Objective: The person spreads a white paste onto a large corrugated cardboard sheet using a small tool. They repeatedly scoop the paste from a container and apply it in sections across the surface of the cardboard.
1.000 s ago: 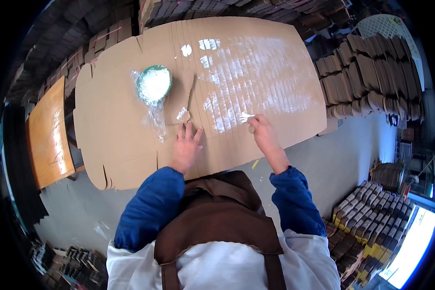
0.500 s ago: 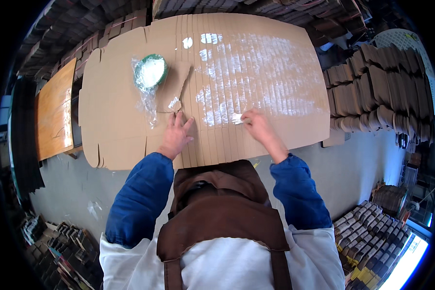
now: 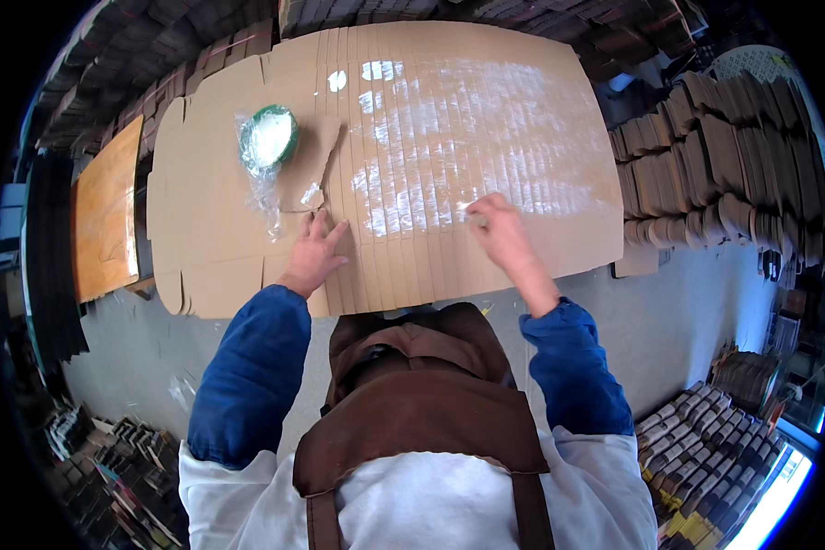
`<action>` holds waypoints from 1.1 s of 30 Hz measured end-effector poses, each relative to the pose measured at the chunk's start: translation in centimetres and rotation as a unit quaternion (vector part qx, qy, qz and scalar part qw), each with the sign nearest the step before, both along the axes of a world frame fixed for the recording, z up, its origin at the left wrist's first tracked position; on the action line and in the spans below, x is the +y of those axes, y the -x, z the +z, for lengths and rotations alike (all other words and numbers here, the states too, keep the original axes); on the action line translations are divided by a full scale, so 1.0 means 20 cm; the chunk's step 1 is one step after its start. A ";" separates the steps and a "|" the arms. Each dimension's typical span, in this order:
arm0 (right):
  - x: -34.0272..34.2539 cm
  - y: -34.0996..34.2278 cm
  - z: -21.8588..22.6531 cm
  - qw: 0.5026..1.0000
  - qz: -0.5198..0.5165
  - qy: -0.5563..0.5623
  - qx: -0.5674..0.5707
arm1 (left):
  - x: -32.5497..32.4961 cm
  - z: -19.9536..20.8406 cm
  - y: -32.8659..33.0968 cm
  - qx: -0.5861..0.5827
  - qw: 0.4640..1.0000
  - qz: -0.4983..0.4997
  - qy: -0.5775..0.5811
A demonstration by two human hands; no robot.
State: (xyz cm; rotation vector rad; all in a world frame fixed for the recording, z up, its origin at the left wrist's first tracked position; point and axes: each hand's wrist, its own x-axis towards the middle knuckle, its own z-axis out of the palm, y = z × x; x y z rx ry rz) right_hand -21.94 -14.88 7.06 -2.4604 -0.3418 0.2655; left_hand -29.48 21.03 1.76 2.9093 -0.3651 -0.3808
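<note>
A row of cardboard strips (image 3: 376, 266), side by side across the middle, carries thin white smears of paste (image 3: 440, 147) over its centre and right. My left hand (image 3: 313, 255) lies with fingers spread on the cardboard, fingertips at the lower end of a torn cardboard piece (image 3: 316, 151). A white dab marks that piece's lower corner. Over the smeared strips my right hand (image 3: 506, 236) is pinched closed; what its fingers hold is small and whitish, too hidden to name. Left of the torn piece, a green bowl (image 3: 295, 137) of white paste sits in crumpled clear plastic (image 3: 258, 179).
Flattened cardboard (image 3: 220, 238) with slotted edges lies under everything. An orange-brown wooden board (image 3: 105, 220) stands at the left. Stacks of cut cardboard (image 3: 733, 151) rise at the right, and more piles (image 3: 706, 449) lie on the floor lower right.
My right hand has shifted slightly right and up the strips, its fingers still pinched. In the picture, the bowl, torn piece and left hand sit a little farther left.
</note>
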 end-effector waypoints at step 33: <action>-0.37 0.05 -0.16 0.988 -0.041 0.074 -0.126 | -0.02 0.02 0.00 0.000 1.000 0.004 -0.007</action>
